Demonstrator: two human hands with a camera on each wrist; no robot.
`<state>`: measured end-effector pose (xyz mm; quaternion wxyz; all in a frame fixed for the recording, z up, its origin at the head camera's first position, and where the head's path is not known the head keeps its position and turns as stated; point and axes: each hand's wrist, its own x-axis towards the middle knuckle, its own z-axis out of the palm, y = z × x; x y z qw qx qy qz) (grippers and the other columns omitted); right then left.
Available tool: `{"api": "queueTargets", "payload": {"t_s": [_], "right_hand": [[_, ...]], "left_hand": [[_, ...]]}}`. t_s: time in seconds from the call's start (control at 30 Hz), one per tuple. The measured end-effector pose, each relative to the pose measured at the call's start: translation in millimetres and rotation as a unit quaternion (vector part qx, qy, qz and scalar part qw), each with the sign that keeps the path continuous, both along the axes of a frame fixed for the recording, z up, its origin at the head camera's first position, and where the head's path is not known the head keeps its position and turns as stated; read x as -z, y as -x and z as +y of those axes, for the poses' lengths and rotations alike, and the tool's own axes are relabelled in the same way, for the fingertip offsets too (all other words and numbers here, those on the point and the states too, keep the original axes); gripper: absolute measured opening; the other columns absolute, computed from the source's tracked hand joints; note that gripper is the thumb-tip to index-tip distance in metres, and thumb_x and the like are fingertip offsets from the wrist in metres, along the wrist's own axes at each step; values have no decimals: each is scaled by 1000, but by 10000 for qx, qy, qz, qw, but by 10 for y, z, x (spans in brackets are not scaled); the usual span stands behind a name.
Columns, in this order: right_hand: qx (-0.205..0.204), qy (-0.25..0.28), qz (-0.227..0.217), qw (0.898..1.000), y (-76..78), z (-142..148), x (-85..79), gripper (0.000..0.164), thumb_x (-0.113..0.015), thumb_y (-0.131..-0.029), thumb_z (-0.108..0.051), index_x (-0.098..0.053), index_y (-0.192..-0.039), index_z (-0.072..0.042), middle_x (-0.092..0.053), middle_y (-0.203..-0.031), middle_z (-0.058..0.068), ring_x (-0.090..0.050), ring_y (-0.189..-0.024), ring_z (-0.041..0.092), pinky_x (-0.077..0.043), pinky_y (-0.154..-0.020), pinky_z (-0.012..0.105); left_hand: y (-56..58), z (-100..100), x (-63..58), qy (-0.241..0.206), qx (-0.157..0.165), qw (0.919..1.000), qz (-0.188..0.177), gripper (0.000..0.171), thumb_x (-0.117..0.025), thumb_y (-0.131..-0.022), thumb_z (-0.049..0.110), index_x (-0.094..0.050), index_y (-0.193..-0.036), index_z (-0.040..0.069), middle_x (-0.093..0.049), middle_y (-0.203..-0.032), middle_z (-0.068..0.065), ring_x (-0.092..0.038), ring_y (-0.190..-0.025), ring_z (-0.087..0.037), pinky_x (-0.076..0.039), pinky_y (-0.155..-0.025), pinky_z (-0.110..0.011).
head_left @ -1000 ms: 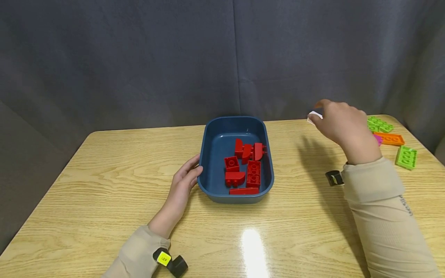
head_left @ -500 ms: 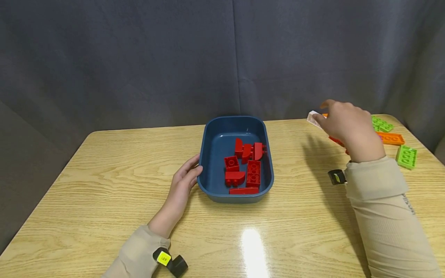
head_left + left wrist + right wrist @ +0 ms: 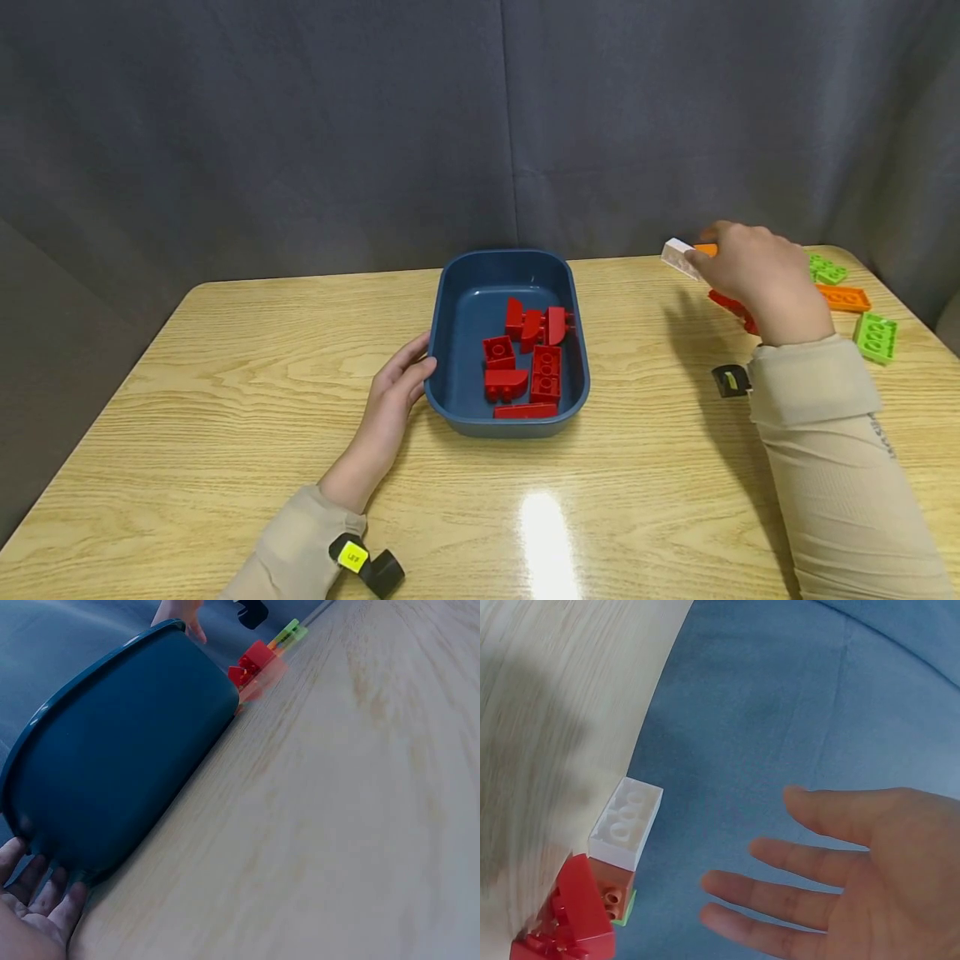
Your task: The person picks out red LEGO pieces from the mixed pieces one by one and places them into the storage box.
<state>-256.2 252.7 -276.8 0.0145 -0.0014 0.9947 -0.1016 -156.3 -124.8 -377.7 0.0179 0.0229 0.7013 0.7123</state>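
Against the left outer wall of a dark blue bin (image 3: 465, 317) rests my left hand (image 3: 390, 392); in the left wrist view its fingertips (image 3: 71, 900) touch the bin's side. Several red toy bricks (image 3: 507, 384) lie inside the bin. My right hand (image 3: 761, 271) hovers over the far right of the table, fingers extended and apart, holding nothing. Just left of it is a white brick (image 3: 679, 257). In the right wrist view an orange brick (image 3: 612, 889) and red bricks (image 3: 585, 915) lie beside the white one, apart from the hand.
Farther right lie an orange brick (image 3: 845, 297) and green bricks (image 3: 876, 337), (image 3: 828, 270). A grey curtain (image 3: 337, 142) hangs behind the wooden table (image 3: 225, 400). A black strap mount (image 3: 367, 567) sits at my left cuff.
My right hand has shifted a little to the right, uncovering more of the white brick, the orange brick behind it and red bricks below. My left hand and the bin stay in place.
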Motion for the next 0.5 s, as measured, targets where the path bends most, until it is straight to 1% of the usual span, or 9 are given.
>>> {"api": "queueTargets", "payload": {"t_s": [0.1,0.23,0.37,0.5], "right_hand": [[59,25,-92,9999,14,37,15,60,-40,-94,-42,-44,-135,1,-46,-133,38,-44,-110,51,-40,-86,67],[145,111,-243,9995,23,107,33,61,-43,-94,-41,-43,-134,5,-45,-132,39,-42,-109,52,-40,-88,67],[261,156,-374,9988,20,175,52,61,-46,-92,-40,-43,-133,5,-44,-130,39,-42,-106,51,-41,-85,66],[286,94,-389,9988,16,214,77,59,-48,-91,-39,-45,-130,5,-46,-126,39,-43,-102,50,-43,-81,64]], "left_hand": [[-3,4,-4,-3,-8,10000,-6,47,-45,-95,19,-41,-141,8,-44,-145,-11,-46,-124,-22,-34,-110,-43],[-4,10,-9,-17,-15,10000,-11,47,-45,-95,18,-41,-141,8,-44,-145,-11,-46,-124,-22,-35,-110,-42],[-4,10,-11,-14,-14,10000,-8,47,-44,-95,18,-41,-141,8,-44,-145,-11,-47,-124,-21,-35,-109,-41],[-5,7,-7,6,0,10000,-7,47,-45,-95,19,-41,-141,9,-44,-145,-11,-46,-124,-21,-35,-110,-42]]}}
